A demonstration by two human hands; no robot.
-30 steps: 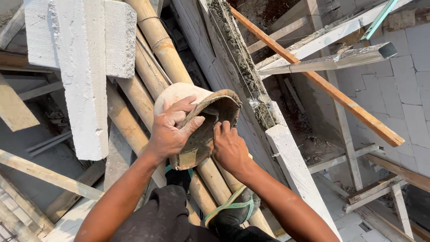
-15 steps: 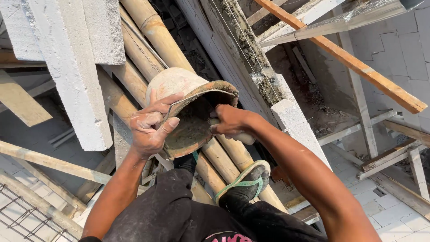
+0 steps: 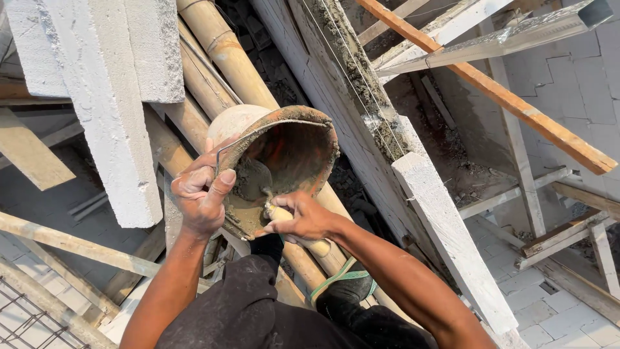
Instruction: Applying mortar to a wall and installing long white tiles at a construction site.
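My left hand (image 3: 201,194) grips the near rim of a mortar-caked orange bucket (image 3: 303,145) and tips its mouth toward me. A lump of grey mortar (image 3: 250,178) lies inside. My right hand (image 3: 302,220) is closed around the pale wooden handle of a trowel (image 3: 310,244), whose blade reaches into the bucket and is mostly hidden by mortar. The bucket rests over thick bamboo poles (image 3: 219,45) of a scaffold.
A wall of white blocks (image 3: 445,239) with wet mortar on top runs diagonally at right. Loose white blocks (image 3: 110,90) lie on the scaffold at left. Wooden beams (image 3: 510,97) cross above a long drop. My foot in a green-strapped sandal (image 3: 342,284) stands on the bamboo.
The bucket has been tipped so its mouth faces me and its inside shows. My right hand has dropped to the lower rim with the trowel handle in it.
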